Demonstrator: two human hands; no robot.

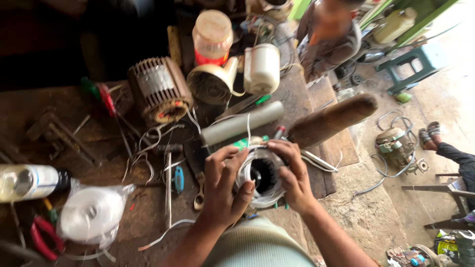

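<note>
I grip a motor stator (261,175) at the workbench (123,217).
My left hand (225,190) and right hand (293,173) clasp its white-wrapped windings.

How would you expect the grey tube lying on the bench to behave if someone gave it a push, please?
The grey tube is round and lies on its side, so it would probably roll. It looks hollow and plastic, so likely light and stiff. White strips and a wooden mallet lie close by, which might stop it.
</note>
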